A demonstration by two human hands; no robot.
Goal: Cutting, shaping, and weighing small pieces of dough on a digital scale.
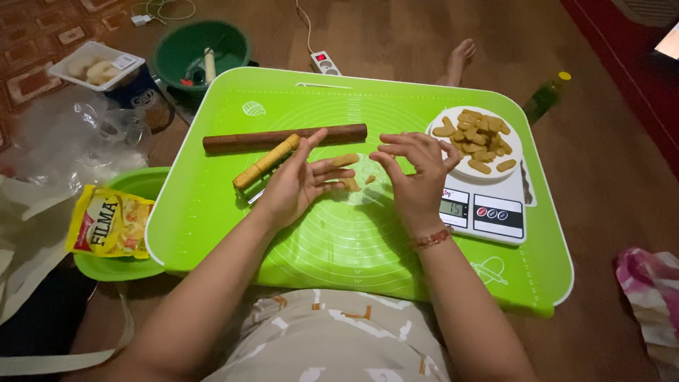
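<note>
Green silicone baking mat (233, 233) first, biggest of all, spread over the wooden floor (608, 177). Near its far edge, a long brown rolling pin (285, 137), lying flat. Just below that, a yellow-handled tool (267, 163), tilted, business end tucked under the left hand. At the far right corner, a white kitchen scale (488, 212) with a white plate (515, 145) on top, piled with small tan dough pieces (479, 139).

Left hand (293, 187) in the middle of the mat, fingers spread open, palm turned inward, one dough piece (344, 160) resting at the fingertips. Right hand (417, 177) just beside, fingers curled down over the mat, clamped on nothing clear. Hands close but not touching. A few small dough bits (352, 184) on the mat between them.

Looks well along: many pieces done and heaped on the plate, only scraps left on the mat to shape.

Off the left edge, a light green dish (141, 182) with a yellow packet (109, 225) on it, some clear plastic (78, 138), a dark green bowl (201, 49) and a white tray (95, 65).

Hard to tell: what sits under the right palm, what the yellow tool ends in, what is inside the dark green bowl. Pink cloth (651, 304) cut off at the right.
</note>
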